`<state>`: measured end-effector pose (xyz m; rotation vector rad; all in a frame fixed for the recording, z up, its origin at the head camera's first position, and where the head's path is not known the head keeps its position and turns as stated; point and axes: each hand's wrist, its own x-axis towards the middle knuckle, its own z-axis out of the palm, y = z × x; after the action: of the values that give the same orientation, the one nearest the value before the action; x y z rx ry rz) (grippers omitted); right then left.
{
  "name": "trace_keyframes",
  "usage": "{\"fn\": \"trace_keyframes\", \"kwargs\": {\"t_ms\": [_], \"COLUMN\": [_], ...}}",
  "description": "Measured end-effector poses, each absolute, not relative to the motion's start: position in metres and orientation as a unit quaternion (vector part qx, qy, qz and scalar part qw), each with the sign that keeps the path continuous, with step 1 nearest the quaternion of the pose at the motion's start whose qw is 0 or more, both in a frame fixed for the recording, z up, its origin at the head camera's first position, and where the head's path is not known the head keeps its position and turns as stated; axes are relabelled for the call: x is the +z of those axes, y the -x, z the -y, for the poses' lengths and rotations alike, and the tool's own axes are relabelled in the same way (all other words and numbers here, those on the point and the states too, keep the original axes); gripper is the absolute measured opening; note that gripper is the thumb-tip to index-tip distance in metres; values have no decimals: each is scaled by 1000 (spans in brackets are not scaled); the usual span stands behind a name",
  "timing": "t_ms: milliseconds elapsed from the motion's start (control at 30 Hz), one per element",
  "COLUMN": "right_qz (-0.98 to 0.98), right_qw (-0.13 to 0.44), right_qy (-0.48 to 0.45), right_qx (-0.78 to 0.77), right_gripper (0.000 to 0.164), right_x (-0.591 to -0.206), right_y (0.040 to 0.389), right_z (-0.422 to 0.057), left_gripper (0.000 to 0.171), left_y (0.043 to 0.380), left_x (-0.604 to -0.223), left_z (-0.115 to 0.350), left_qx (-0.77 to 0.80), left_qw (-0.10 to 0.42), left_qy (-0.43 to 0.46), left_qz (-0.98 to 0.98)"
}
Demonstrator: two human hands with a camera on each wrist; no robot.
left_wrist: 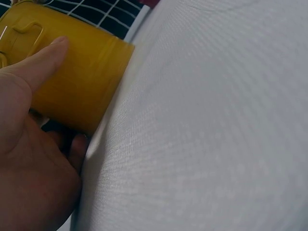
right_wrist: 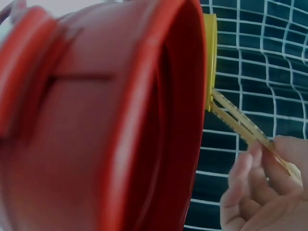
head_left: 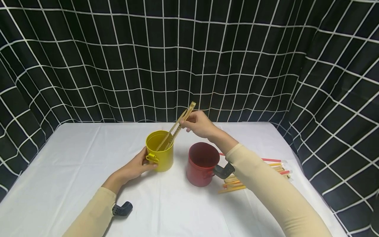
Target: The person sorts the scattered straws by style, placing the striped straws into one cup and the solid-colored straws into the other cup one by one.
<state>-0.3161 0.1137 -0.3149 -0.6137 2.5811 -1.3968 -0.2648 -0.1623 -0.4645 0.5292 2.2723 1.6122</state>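
Pinching a pale tan, wooden-looking pair of slim sticks (head_left: 176, 132) near the top, the right hand (head_left: 199, 124) sits just up and right of the yellow cylindrical can (head_left: 165, 161), around the middle of the frame. The sticks' long axis slants from upper right to lower left, low ends inside the can, shafts crossing the right part of its rim, so that rim's the edge that matters imo. Left hand (head_left: 133, 168) is nearer the can itself, thumb on the near side, fingers wrapped round behind, so it's grasping it. Open room is mostly above the rim. Lower right is tighter: the red cylindrical can (head_left: 198, 174) stands apart from the yellow one, with the beige right sleeve (head_left: 272, 184) slanting past it over part of the red and orange straw-like sticks (head_left: 234, 190).
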Motion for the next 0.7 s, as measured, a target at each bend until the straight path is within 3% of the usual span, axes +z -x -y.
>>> {"fn": "trace_keyframes", "kwargs": {"t_ms": [267, 700], "right_qz": [-884, -875], "right_qw": [115, 83], "right_qy": [196, 181], "right_qx": [-408, -441], "right_gripper": [29, 34], "right_x": [-314, -311], "right_y": [317, 319], "right_z": [-110, -135], "left_gripper": [89, 87], "left_y": [264, 263], "left_x": [-464, -464], "left_z": [162, 161], "left_qx": [559, 556], "left_qw": [155, 155], "left_qy": [-170, -163], "left_qz": [-797, -800]}}
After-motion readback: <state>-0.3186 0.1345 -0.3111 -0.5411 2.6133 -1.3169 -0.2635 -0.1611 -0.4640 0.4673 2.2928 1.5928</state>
